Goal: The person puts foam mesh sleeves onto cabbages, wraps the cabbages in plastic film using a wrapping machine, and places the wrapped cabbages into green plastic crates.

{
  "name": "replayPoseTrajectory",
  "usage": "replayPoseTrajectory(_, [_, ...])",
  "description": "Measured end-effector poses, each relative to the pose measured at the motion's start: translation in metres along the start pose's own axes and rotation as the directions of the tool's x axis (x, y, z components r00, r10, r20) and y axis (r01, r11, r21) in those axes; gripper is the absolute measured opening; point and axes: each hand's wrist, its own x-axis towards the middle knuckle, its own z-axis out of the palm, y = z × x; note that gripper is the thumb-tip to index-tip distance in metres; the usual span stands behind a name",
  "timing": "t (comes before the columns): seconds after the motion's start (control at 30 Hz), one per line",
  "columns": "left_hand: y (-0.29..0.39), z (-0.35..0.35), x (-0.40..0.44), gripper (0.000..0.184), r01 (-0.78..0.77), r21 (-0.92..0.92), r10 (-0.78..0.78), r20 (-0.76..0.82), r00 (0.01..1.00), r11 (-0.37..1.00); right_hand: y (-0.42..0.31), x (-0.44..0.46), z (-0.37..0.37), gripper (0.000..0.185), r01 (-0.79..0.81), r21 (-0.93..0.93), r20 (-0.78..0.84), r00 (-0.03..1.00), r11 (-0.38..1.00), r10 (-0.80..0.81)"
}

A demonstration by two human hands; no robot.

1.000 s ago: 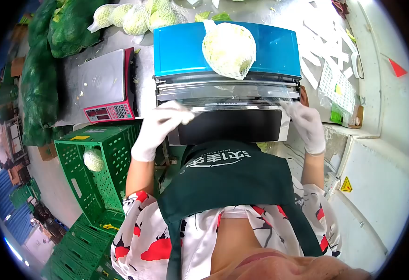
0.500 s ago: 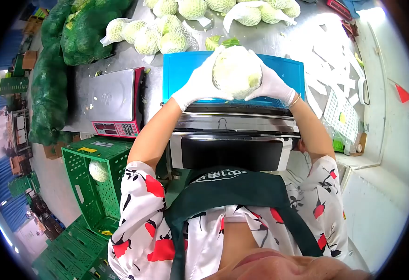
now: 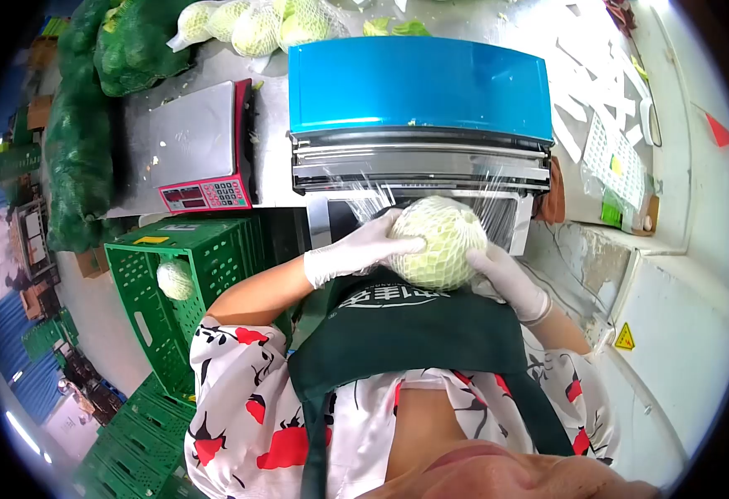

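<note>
Close in front of the apron, a round pale green cabbage (image 3: 439,245) in white mesh netting is held between both white-gloved hands. My left hand (image 3: 360,249) grips its left side, thumb across the front. On the right side my right hand (image 3: 510,283) is pressed against it, some fingers hidden underneath. Clear plastic film (image 3: 491,204) stretches in creases from the cabbage up to the wrapping machine (image 3: 419,162). This machine has a blue top plate (image 3: 419,83) and metal rollers along its front.
A red-edged scale (image 3: 198,141) stands left of the machine. Netted cabbages (image 3: 277,25) lie at the back, beside green mesh sacks (image 3: 81,158). At lower left, a green crate (image 3: 185,241) contains another cabbage (image 3: 175,279). White strips (image 3: 585,91) are scattered at right.
Both hands have brought the cabbage from above the blue plate down to the apron. Clear film now stretches between it and the machine. The view has tilted lower.
</note>
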Motion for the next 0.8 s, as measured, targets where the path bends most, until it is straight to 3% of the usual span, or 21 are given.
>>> replayPoseTrajectory(0.03, [-0.003, 0.003, 0.0, 0.089, 0.083, -0.1, -0.08, 0.034, 0.996, 0.992, 0.008, 0.003, 0.0, 0.072, -0.092, 0.034, -0.016, 0.996, 0.995, 0.092])
replayPoseTrajectory(0.07, [-0.031, -0.009, 0.015, 0.091, 0.005, -0.034, -0.004, 0.037, 0.999, 0.999, 0.02, 0.011, -0.004, 0.071, -0.183, 0.067, -0.027, 0.982, 0.981, 0.185])
replayPoseTrajectory(0.1, [-0.046, -0.016, 0.024, 0.091, 0.043, -0.097, -0.035, 0.079, 0.996, 0.994, 0.027, 0.015, -0.006, 0.069, -0.275, 0.1, -0.034, 0.96, 0.956, 0.279])
replayPoseTrajectory(0.13, [-0.037, -0.019, 0.021, 0.088, 0.114, -0.12, -0.103, 0.094, 0.99, 0.986, 0.023, 0.02, 0.0, 0.067, -0.263, 0.024, -0.069, 0.962, 0.964, 0.264])
replayPoseTrajectory(0.17, [-0.028, -0.021, 0.018, 0.086, 0.188, -0.142, -0.173, 0.111, 0.979, 0.972, 0.023, 0.027, -0.007, 0.068, -0.26, 0.002, 0.01, 0.966, 0.966, 0.26])
replayPoseTrajectory(0.2, [-0.047, -0.03, 0.029, 0.085, 0.147, -0.116, -0.138, 0.082, 0.987, 0.982, 0.024, 0.033, -0.003, 0.07, -0.245, 0.057, 0.011, 0.969, 0.968, 0.245])
replayPoseTrajectory(0.23, [-0.03, -0.031, 0.022, 0.086, 0.307, -0.139, -0.287, 0.15, 0.946, 0.941, 0.021, 0.04, 0.004, 0.073, -0.227, 0.108, 0.012, 0.974, 0.968, 0.227])
replayPoseTrajectory(0.27, [-0.03, -0.028, 0.018, 0.086, 0.307, -0.146, -0.293, 0.112, 0.95, 0.94, 0.006, 0.04, 0.006, 0.072, -0.366, 0.074, 0.004, 0.93, 0.928, 0.367])
replayPoseTrajectory(0.37, [-0.035, -0.027, 0.004, 0.084, 0.225, -0.278, -0.206, 0.094, 0.974, 0.934, 0.027, 0.047, 0.001, 0.074, -0.339, 0.1, 0.025, 0.941, 0.935, 0.339])
replayPoseTrajectory(0.43, [-0.047, -0.03, -0.015, 0.079, 0.139, -0.294, -0.129, 0.056, 0.99, 0.946, 0.04, 0.043, -0.02, 0.06, -0.19, -0.006, 0.091, 0.978, 0.982, 0.19])
replayPoseTrajectory(0.5, [-0.065, -0.03, -0.033, 0.074, 0.028, -0.189, -0.034, -0.027, 0.999, 0.982, 0.041, 0.025, -0.028, 0.053, -0.209, -0.091, 0.044, 0.976, 0.974, 0.213])
replayPoseTrajectory(0.53, [-0.065, -0.022, -0.04, 0.073, -0.145, 0.07, 0.155, -0.169, 0.973, 0.987, 0.068, 0.016, -0.021, 0.037, 0.167, -0.37, -0.17, 0.955, 0.914, -0.243])
replayPoseTrajectory(0.57, [-0.063, -0.014, -0.055, 0.065, -0.069, 0.542, 0.273, -0.307, 0.912, 0.838, 0.085, 0.012, -0.027, 0.031, 0.219, -0.616, -0.18, 0.896, 0.757, -0.406])
replayPoseTrajectory(0.63, [-0.087, -0.021, -0.055, 0.056, -0.029, 0.929, 0.561, -0.197, 0.804, 0.368, 0.097, -0.001, -0.032, 0.02, 0.168, -0.946, -0.065, 0.741, 0.278, -0.669])
replayPoseTrajectory(0.67, [-0.094, -0.026, -0.055, 0.049, -0.03, 0.968, 0.65, -0.145, 0.746, 0.25, 0.092, -0.003, -0.019, 0.024, 0.173, -0.69, -0.406, 0.711, 0.703, -0.574])
replayPoseTrajectory(0.7, [-0.091, -0.025, -0.046, 0.045, -0.243, 0.906, 0.83, -0.174, 0.53, 0.345, 0.083, -0.004, -0.02, 0.024, 0.177, -0.542, -0.509, 0.709, 0.821, -0.489])
replayPoseTrajectory(0.73, [-0.079, -0.017, -0.051, 0.042, -0.219, 0.726, 0.692, -0.451, 0.564, 0.652, 0.078, -0.003, -0.024, 0.025, 0.183, -0.371, -0.596, 0.705, 0.91, -0.385])
replayPoseTrajectory(0.77, [-0.064, -0.009, -0.057, 0.039, -0.18, 0.45, 0.462, -0.663, 0.59, 0.875, 0.07, -0.002, -0.028, 0.025, 0.192, -0.187, -0.662, 0.7, 0.963, -0.268])
replayPoseTrajectory(0.8, [-0.051, -0.005, -0.06, 0.036, -0.193, 0.311, 0.361, -0.698, 0.618, 0.931, 0.06, -0.004, -0.033, 0.033, 0.124, -0.083, -0.629, 0.763, 0.989, -0.149])
